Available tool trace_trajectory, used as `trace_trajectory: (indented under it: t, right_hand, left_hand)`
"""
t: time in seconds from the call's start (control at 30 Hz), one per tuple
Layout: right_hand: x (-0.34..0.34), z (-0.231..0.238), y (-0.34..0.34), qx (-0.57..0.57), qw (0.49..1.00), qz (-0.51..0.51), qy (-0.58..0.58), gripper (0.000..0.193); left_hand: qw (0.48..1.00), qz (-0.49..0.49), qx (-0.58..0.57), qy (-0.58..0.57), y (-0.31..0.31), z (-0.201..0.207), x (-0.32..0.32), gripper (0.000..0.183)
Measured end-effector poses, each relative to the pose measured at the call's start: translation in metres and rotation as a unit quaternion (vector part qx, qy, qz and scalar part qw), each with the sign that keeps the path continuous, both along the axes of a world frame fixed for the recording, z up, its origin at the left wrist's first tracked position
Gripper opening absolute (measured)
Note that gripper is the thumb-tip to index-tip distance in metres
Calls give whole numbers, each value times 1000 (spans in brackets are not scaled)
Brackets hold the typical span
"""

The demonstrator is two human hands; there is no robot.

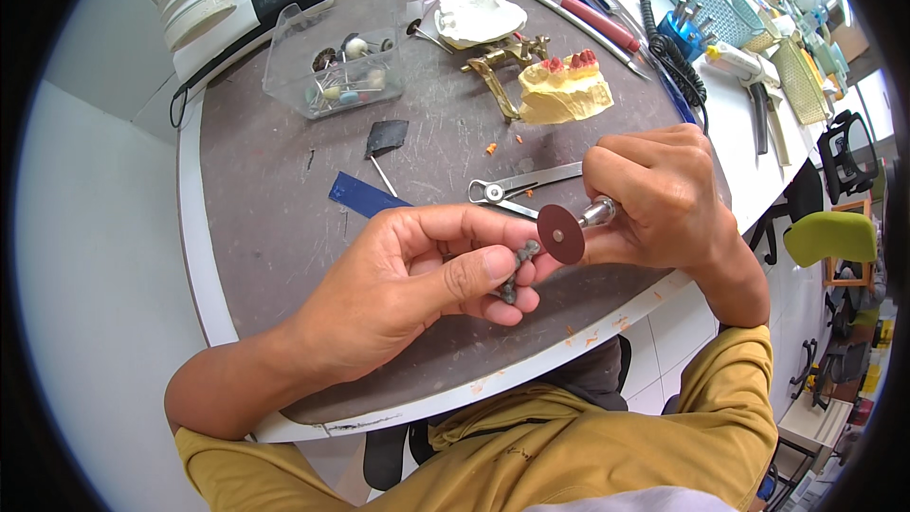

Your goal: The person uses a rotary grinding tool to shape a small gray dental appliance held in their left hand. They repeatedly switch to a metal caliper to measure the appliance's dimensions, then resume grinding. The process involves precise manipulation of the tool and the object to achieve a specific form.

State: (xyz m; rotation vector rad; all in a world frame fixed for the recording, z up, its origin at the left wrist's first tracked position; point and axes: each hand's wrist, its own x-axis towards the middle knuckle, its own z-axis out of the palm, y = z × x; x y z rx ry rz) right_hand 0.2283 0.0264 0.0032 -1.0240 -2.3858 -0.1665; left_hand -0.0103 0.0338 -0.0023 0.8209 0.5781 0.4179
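Left hand (pixel 408 270): thumb pinched against fingers on a small lumpy grey metal-looking piece (pixel 510 292), held above the near part of the brown scuffed tabletop (pixel 265 199). Right hand (pixel 654 185): fingers curled tight round a slim silver metal rotary handpiece (pixel 598 211) with a flat round maroon disc (pixel 559 220) on its tip. Disc edge is right beside the grey piece's upper end; can't tell if they touch. Just beyond the hands: silver metal caliper (pixel 540 176), partly hidden by the right hand, and a flat dark-blue strip (pixel 365 193), its near end behind the left. Further back: yellow dental cast with red patches (pixel 567 100) by a brass-coloured hinged frame (pixel 493 85), rough white plaster cast (pixel 481 17), clear plastic box (pixel 284 85) of mounted bits
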Motion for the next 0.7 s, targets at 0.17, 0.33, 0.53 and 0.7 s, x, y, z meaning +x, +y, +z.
trace_trajectory:
  t: [0.17,0.33,0.53,0.7]
  right_hand:
    - [0,0,-1,-1,1000,4,-11,59]
    - [1,0,0,2,1000,15,-11,59]
    - [0,1,0,2,1000,18,-15,59]
    - [0,0,0,7,1000,19,-8,60]
  left_hand:
    - [1000,0,1,-2,-1,-1,-1,23]
    - [1000,0,-2,0,-1,0,0,23]
    - [1000,-2,3,7,-1,0,0,23]
    - [1000,1,2,3,-1,0,0,25]
